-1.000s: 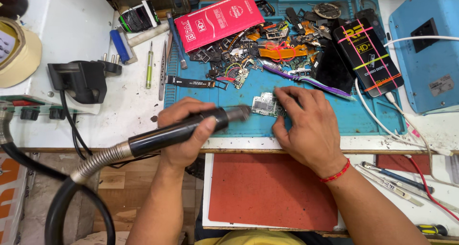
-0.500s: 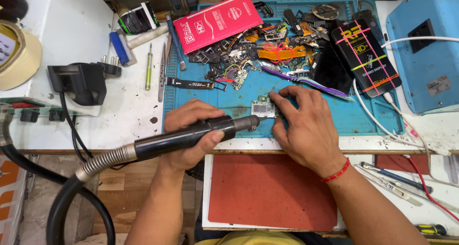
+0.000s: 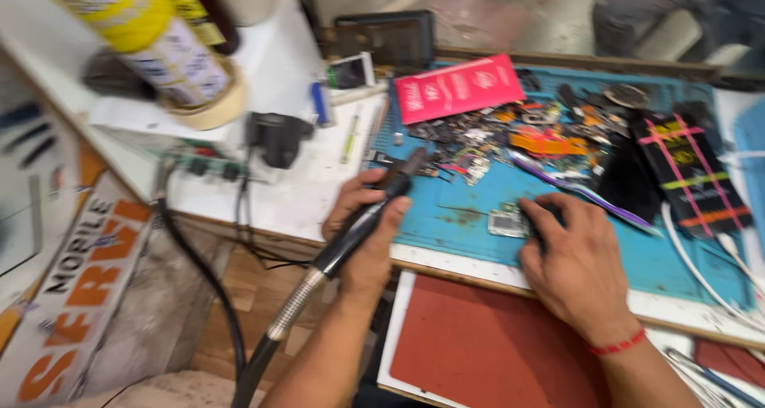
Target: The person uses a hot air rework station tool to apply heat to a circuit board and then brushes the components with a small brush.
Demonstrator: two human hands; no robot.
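Observation:
My left hand (image 3: 362, 237) grips a black hot-air wand (image 3: 374, 213) with a ribbed hose (image 3: 271, 336) hanging from its rear; the nozzle points up and away toward the pile of parts. My right hand (image 3: 578, 256) rests palm down on the blue work mat (image 3: 478, 197), its fingertips on a small circuit board (image 3: 508, 222). A red thread is tied round that wrist. The wand's tip stands well left of the board. The picture is blurred by movement.
A heap of small phone parts (image 3: 518, 133), a red packet (image 3: 458, 85) and a black striped packet (image 3: 693, 173) lie at the mat's back. A black holder (image 3: 279, 137) sits left on the white bench. A red pad (image 3: 478, 348) lies below the mat. A yellow spray can (image 3: 147, 25) stands top left.
The view has swung left and tilted. My left hand has pulled the wand away from the board and turned its nozzle up and back. My right hand stays on the board.

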